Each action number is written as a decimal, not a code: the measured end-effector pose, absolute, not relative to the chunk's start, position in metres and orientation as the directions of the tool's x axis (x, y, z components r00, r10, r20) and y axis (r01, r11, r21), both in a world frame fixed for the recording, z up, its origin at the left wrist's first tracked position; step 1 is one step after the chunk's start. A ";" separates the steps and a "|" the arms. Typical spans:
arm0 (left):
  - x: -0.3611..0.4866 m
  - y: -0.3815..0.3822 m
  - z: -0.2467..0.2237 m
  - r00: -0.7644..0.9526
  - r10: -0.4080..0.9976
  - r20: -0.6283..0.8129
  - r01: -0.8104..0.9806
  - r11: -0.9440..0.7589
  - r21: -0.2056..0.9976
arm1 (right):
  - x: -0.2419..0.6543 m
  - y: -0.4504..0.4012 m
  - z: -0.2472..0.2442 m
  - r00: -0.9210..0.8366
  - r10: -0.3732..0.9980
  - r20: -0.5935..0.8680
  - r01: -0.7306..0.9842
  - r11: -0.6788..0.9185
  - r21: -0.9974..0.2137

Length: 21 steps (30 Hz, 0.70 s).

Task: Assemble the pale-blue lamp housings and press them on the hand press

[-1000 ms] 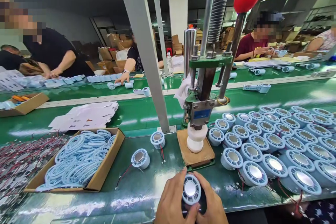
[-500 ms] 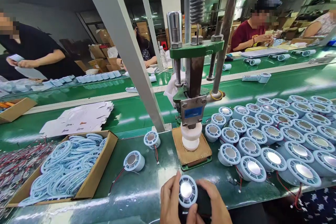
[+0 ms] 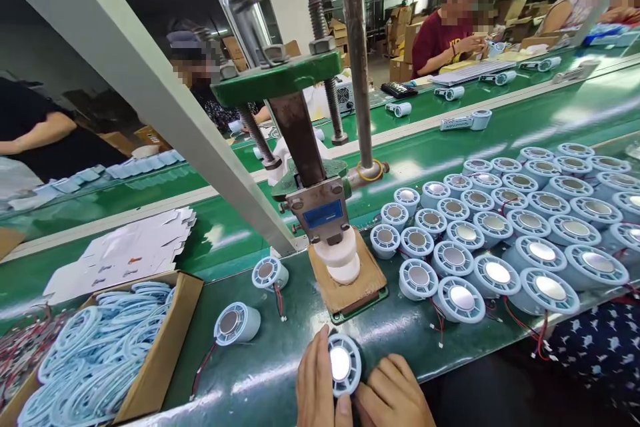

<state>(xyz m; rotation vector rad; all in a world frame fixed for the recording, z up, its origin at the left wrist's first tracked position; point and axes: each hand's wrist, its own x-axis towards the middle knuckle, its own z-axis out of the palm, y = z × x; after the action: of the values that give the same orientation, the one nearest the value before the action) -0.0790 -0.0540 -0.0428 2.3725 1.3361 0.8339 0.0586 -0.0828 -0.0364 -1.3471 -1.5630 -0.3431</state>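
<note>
My left hand (image 3: 314,380) grips a round light-blue housing (image 3: 354,367) with a spoked rim and a shiny silver disc, near the bench's front edge. Its fingers lie along the left side and the thumb presses at the lower rim. Close to the housing's lower right, my right hand (image 3: 396,392) is closed with curled fingers; what they hold, if anything, is hidden. Just beyond both hands stands a hand press (image 3: 325,213), its white round pad (image 3: 343,260) over a brown board (image 3: 367,280). Two similar housings (image 3: 237,323) with red and black leads lie to the left.
Several rows of matching housings (image 3: 463,300) fill the right side. At left are a cardboard box (image 3: 183,320) of light-blue rings, wired parts (image 3: 25,353) and white card sheets (image 3: 120,247). A slanted grey post (image 3: 165,100) rises left of the press. Co-workers (image 3: 445,33) sit across the green belt.
The view has swung right and moved nearer the press. My right hand has curled its fingers and sits lower beside the housing. My left hand still holds the housing.
</note>
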 end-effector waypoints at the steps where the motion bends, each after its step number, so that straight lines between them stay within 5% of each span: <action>1: -0.079 -0.055 -0.045 0.394 0.855 0.336 0.681 -0.517 0.519 | 0.058 -0.083 -0.037 0.121 0.575 0.809 0.869 0.333 -0.367; 11: -0.074 -0.055 -0.047 0.279 0.919 0.278 0.604 -0.393 0.693 | 0.075 -0.077 -0.022 0.009 0.592 0.806 0.894 0.355 -0.271; 15: -0.073 -0.048 -0.023 0.270 0.926 0.265 0.588 -0.376 0.716 | 0.135 -0.071 0.075 -0.017 0.691 0.722 0.904 0.320 -0.285; 21: -0.064 0.000 0.044 0.216 0.959 0.185 0.559 -0.277 0.782 | 0.209 0.006 0.276 0.123 0.384 0.915 0.957 0.197 -0.212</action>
<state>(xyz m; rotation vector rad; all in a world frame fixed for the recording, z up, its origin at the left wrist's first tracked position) -0.0638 0.0003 0.0437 1.9247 1.3989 0.9084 0.2087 0.0056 0.2764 -1.3659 -1.4433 -0.7026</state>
